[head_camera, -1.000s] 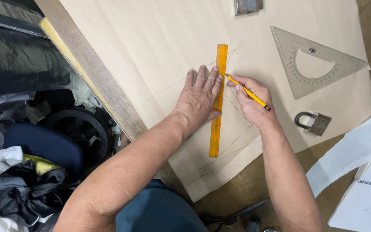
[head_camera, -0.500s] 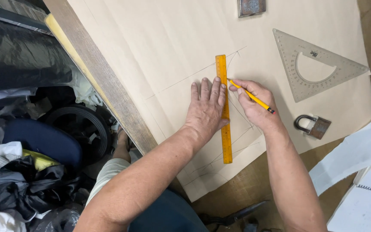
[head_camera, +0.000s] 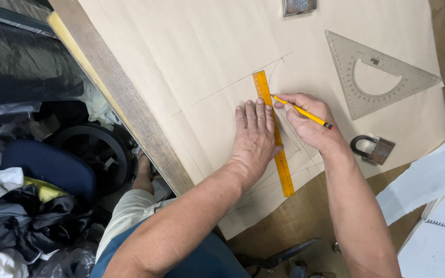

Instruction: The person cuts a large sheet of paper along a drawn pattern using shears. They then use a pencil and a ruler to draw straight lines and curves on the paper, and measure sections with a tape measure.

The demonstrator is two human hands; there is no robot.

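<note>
My left hand (head_camera: 255,135) lies flat, fingers together, pressing an orange ruler (head_camera: 284,170) onto a large sheet of tan pattern paper (head_camera: 191,56). The ruler runs along the right side of that hand, tilted slightly to the right toward me. My right hand (head_camera: 309,122) grips a yellow pencil (head_camera: 305,113) just right of the ruler, the tip touching the paper close to the ruler's upper edge. Thin pencil lines cross the paper near the ruler.
A clear triangular set square with a protractor cut-out (head_camera: 372,72) lies at the upper right. A metal padlock (head_camera: 373,148) sits on the paper's right edge. White paper and a spiral notebook (head_camera: 439,226) lie at the lower right. The wooden table edge (head_camera: 124,98) runs diagonally at left, above dark clutter.
The ruler's near end has swung to the right, so it now tilts the other way. My left hand followed it; the right hand with the pencil stays at the ruler's upper part.
</note>
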